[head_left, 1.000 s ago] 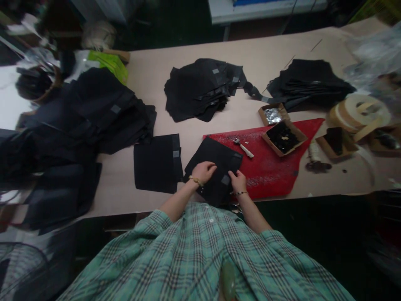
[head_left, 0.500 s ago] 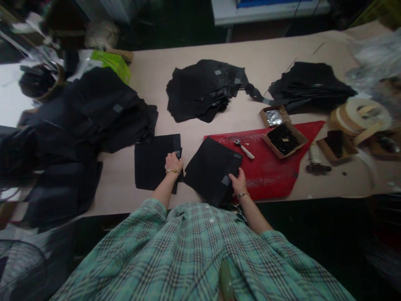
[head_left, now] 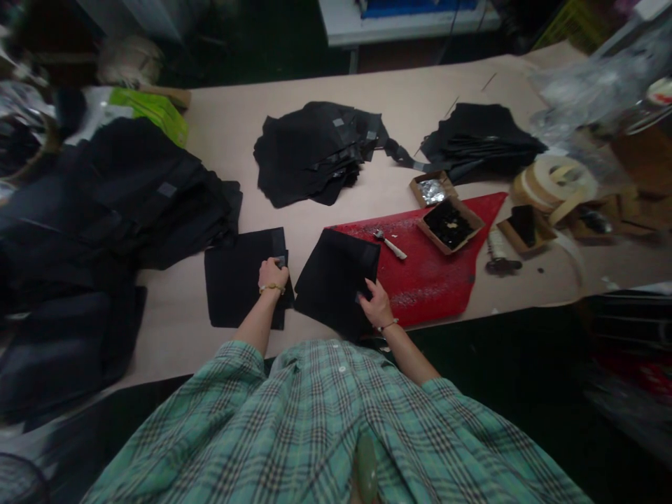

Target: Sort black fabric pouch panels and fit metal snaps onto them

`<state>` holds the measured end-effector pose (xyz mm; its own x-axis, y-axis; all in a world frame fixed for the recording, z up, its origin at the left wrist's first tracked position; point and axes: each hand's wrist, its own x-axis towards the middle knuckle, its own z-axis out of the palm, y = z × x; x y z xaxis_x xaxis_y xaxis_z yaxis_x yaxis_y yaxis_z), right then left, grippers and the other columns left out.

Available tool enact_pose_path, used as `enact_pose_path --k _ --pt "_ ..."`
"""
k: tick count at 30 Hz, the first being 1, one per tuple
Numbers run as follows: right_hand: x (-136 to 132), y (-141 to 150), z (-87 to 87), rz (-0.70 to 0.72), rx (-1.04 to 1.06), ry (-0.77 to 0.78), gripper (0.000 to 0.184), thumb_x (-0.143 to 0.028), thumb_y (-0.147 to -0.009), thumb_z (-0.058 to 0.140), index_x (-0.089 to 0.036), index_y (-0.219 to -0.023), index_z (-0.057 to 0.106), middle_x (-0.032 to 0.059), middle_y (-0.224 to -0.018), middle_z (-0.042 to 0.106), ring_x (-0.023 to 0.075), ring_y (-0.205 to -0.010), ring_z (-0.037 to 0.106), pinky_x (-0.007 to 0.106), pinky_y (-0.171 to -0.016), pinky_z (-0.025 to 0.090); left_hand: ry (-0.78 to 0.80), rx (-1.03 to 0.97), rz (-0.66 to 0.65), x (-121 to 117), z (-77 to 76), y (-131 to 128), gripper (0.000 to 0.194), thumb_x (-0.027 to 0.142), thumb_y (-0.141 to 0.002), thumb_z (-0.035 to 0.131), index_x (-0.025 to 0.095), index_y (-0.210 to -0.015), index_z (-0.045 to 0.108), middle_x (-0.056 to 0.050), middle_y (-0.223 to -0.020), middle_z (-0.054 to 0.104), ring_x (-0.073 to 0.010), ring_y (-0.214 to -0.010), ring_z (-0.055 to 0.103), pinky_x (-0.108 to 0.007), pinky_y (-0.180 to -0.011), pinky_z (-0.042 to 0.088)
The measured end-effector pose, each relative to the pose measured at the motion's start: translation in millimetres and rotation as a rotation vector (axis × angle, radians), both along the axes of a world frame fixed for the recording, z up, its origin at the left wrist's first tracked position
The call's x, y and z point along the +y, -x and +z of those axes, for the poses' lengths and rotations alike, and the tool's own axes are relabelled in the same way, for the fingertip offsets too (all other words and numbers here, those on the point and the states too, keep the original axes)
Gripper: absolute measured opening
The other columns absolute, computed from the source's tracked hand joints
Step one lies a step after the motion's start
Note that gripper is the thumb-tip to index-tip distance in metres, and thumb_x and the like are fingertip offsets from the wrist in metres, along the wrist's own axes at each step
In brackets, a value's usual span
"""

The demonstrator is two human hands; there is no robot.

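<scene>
Two flat black fabric pieces lie side by side before me at the table's near edge. My left hand [head_left: 273, 274] is on the right edge of the left fabric piece [head_left: 236, 280], its fingers curled at a small grey patch. The right fabric piece [head_left: 328, 280] lies at an angle, partly over a red sheet [head_left: 435, 287]. Its right edge is pinched in my right hand [head_left: 375, 304], thumb on top. A small grey patch shows by that thumb. Just beyond, a light-handled tool [head_left: 390, 245] with a metal head rests on the red sheet.
Heaps of black pieces lie at the left [head_left: 152, 189], middle [head_left: 304, 154] and right back [head_left: 477, 143]. An open box of small black parts [head_left: 449, 224] stands on the red sheet, near a box with silvery contents [head_left: 433, 190] and tape rolls [head_left: 551, 182].
The view has swung, so the table's things sit further left. The right piece's right edge looks turned over, and its upper grey patch no longer shows. My left hand stays on its piece.
</scene>
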<state>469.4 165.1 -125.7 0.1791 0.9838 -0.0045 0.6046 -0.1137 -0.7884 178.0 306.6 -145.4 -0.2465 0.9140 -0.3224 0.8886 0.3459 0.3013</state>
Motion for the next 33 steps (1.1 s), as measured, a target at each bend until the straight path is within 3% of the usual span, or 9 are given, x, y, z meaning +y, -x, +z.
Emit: enact_pose_path --k 4,10,22,28,31,33 --pt "0.0 4.3 13.1 0.094 -0.136 0.004 0.050 -0.012 -0.082 0.051 -0.022 -0.130 0.062 0.0114 -0.117 0.059 0.0234 -0.099 0.064 0.039 -0.089 0.055 -0.012 0.036 0.004 0.7 1.0 -3.2 0.042 0.044 -0.080 0.062 0.020 -0.115 0.057 -0.014 -0.121 0.056 -0.0309 -0.115 0.055 -0.041 -0.092 0.048" --pt "1.9 11.8 25.4 0.269 -0.222 -0.116 0.050 0.000 -0.080 0.048 -0.026 -0.113 0.073 0.0084 -0.124 0.055 0.0220 -0.110 0.059 0.037 -0.095 0.054 -0.002 0.040 0.026 1.4 3.5 -8.3 0.037 0.035 -0.083 0.058 0.019 -0.115 0.055 -0.015 -0.122 0.054 -0.0304 -0.116 0.054 -0.041 -0.093 0.047" --pt "2.2 13.9 21.9 0.287 -0.215 -0.132 0.048 0.001 -0.077 0.050 -0.027 -0.106 0.076 0.0074 -0.129 0.056 0.0235 -0.117 0.056 0.040 -0.100 0.052 -0.006 0.046 0.065 7.5 1.6 -9.4 0.034 0.037 -0.081 0.059 0.020 -0.111 0.056 -0.015 -0.119 0.057 -0.0314 -0.111 0.057 -0.041 -0.089 0.048" --pt "1.5 16.1 27.3 0.359 -0.272 -0.150 0.039 0.000 -0.080 0.051 -0.025 -0.092 0.079 0.0065 -0.128 0.061 0.0231 -0.110 0.059 0.040 -0.094 0.053 -0.013 0.014 0.097 9.3 8.6 -9.5 0.027 0.030 -0.089 0.045 0.019 -0.109 0.059 -0.015 -0.118 0.060 -0.0316 -0.110 0.060 -0.043 -0.089 0.048" --pt "0.0 18.6 27.8 0.386 -0.243 -0.154 0.035 -0.002 -0.081 0.052 -0.024 -0.088 0.079 0.0068 -0.126 0.063 0.0234 -0.108 0.059 0.041 -0.094 0.053 -0.033 -0.011 0.110 6.8 16.3 -7.5 0.033 0.025 -0.091 0.041 0.018 -0.120 0.056 -0.017 -0.121 0.060 -0.0304 -0.111 0.060 -0.042 -0.091 0.047" --pt "-0.9 20.0 26.4 0.374 -0.218 -0.142 0.035 -0.003 -0.080 0.053 -0.024 -0.089 0.079 0.0067 -0.125 0.064 0.0235 -0.109 0.059 0.042 -0.095 0.052 -0.148 -0.009 0.053 -2.4 22.0 -7.6 0.043 0.026 -0.092 0.044 0.017 -0.133 0.048 -0.017 -0.130 0.056 -0.0289 -0.119 0.056 -0.041 -0.097 0.045"
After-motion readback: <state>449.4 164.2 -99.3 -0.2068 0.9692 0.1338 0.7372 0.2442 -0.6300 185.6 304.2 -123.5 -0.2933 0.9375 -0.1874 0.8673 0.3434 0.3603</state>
